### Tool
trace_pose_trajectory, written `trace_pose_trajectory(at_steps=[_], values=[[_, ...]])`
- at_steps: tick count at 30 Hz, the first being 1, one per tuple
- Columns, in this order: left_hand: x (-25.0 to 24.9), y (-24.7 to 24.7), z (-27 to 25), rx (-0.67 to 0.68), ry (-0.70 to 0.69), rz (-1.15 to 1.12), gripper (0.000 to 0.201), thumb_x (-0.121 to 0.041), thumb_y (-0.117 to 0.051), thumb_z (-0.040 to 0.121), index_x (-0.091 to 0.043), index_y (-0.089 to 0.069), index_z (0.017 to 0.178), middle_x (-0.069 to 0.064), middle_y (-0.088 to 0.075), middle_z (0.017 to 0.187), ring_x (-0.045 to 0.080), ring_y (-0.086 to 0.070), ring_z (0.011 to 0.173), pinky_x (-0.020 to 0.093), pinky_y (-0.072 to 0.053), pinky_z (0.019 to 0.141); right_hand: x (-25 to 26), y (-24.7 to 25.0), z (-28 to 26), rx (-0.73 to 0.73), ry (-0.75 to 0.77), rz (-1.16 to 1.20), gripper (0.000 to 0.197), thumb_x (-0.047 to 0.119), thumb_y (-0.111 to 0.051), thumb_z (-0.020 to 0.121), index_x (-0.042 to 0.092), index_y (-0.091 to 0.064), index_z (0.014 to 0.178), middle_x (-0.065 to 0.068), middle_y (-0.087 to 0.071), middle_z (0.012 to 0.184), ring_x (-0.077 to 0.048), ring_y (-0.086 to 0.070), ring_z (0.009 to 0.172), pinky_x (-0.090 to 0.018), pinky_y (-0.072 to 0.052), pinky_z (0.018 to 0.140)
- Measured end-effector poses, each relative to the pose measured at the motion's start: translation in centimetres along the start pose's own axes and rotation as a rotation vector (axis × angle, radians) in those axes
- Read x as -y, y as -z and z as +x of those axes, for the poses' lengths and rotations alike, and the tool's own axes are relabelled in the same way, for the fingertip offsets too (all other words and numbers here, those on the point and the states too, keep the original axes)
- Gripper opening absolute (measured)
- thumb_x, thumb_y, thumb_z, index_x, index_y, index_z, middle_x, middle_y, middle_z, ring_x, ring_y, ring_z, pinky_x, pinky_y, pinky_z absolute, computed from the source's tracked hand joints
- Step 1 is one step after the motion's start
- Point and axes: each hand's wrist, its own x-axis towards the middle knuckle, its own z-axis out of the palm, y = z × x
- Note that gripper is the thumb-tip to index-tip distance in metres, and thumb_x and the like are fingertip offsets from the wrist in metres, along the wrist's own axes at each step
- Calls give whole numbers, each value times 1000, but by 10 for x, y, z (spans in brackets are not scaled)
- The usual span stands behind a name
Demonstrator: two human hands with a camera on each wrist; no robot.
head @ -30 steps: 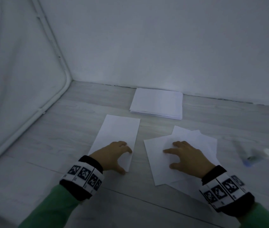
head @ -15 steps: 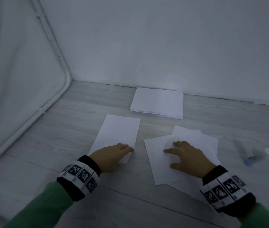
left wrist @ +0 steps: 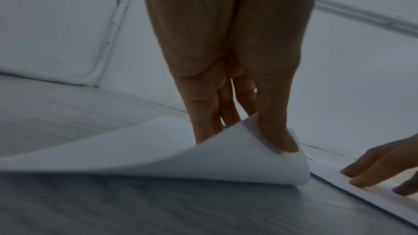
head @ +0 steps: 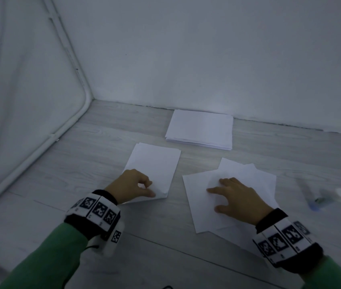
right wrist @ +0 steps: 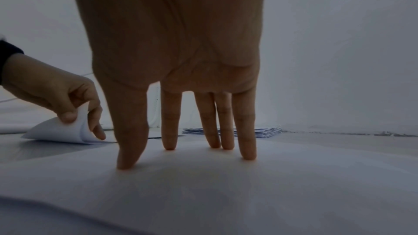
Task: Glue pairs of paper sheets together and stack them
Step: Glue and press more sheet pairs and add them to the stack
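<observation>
Since earlier, the left hand (head: 133,185) had pinched and curled up the single sheet's (head: 155,163) near corner; the right hand (head: 239,200) pressed flat-fingered on the loose sheets (head: 198,205), bare floor (head: 175,243) between them.

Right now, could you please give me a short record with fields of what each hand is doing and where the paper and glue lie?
left hand: the left hand pinches the near corner of the single sheet and curls it up off the floor
right hand: the right hand rests with spread fingers on the overlapping sheets
paper stack: the neat stack lies by the far wall, untouched
glue stick: the glue stick lies on the floor right of the overlapping sheets, blurred
surface: grey wood-look floor
</observation>
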Motion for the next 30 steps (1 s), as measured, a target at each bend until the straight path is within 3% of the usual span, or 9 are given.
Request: trace_pose_trajectory(at_steps=[3, 8, 12, 15, 18, 21, 26, 28, 30], values=[[-1, -1, 0, -21, 28, -14, 33, -29, -83, 66, -23, -53, 53, -1, -69, 100, 2, -62, 93, 14, -43, 84, 0, 0, 0, 4, 2, -3, 58, 46, -54, 89, 38, -33, 142, -1, -32, 146, -17, -28, 134, -31, -39, 99], [-4, 0, -1, 5, 29, -49, 24, -33, -76, 74, -19, -65, 58, -4, -70, 90, -7, -58, 79, 0, -38, 71, -1, 0, 1, 7, 7, -16, 57, 47, -52, 90, 37, -32, 143, -1, -32, 146, -18, -29, 133, -31, -40, 98], [-3, 0, -2, 10, 9, -16, 20, -29, -73, 79, -10, -67, 76, -1, -70, 95, 7, -61, 91, 9, -42, 81, -2, -1, 0, 6, 12, -9, 58, 47, -52, 90, 38, -32, 143, -1, -32, 145, -18, -28, 133, -32, -40, 98], [-4, -5, -4, 64, -9, 70, 16, -14, -70, 81, -14, -64, 95, 0, -60, 107, 16, -56, 102, 21, -45, 87, -3, -2, 0, 12, 11, -3, 58, 47, -52, 90, 38, -31, 143, 0, -30, 147, -18, -27, 134, -32, -39, 98], [-8, -10, -3, 105, -53, 237, 28, -9, -59, 88, -8, -61, 117, 6, -56, 121, 19, -51, 113, 17, -35, 91, -3, -2, 1, 5, 16, -5, 58, 46, -53, 89, 38, -32, 142, 0, -30, 147, -18, -27, 133, -31, -40, 96], [-20, -1, -5, -40, -81, 292, 22, -12, -50, 95, 5, -63, 100, 12, -65, 100, 26, -60, 100, 25, -40, 79, -4, -3, 2, -21, 19, -1, 57, 45, -55, 88, 37, -35, 141, -2, -31, 145, -18, -29, 131, -31, -42, 94], [-62, 41, -18, -375, -212, 362, 24, -19, -48, 96, -14, -67, 110, 7, -72, 96, 24, -66, 86, 38, -51, 77, -6, -2, -2, -105, -3, 113, 58, 44, -58, 87, 37, -37, 140, -6, -26, 144, -21, -30, 130, -34, -42, 96], [-85, 53, -26, -465, -357, 245, 21, -16, -52, 95, -13, -69, 105, 4, -73, 95, 20, -67, 83, 35, -51, 78, -12, 4, -4, -266, -19, 292, 67, 44, -63, 84, 32, -33, 143, -8, -30, 143, -21, -32, 128, -32, -37, 100], [-108, 61, -31, -502, -449, 62, 17, -18, -55, 94, -18, -70, 100, -2, -73, 92, 9, -65, 81, 21, -49, 77, -22, 16, -7, -449, -64, 522, 81, 44, -70, 77, 28, -29, 144, -6, -38, 135, -22, -39, 121, -34, -38, 101]])
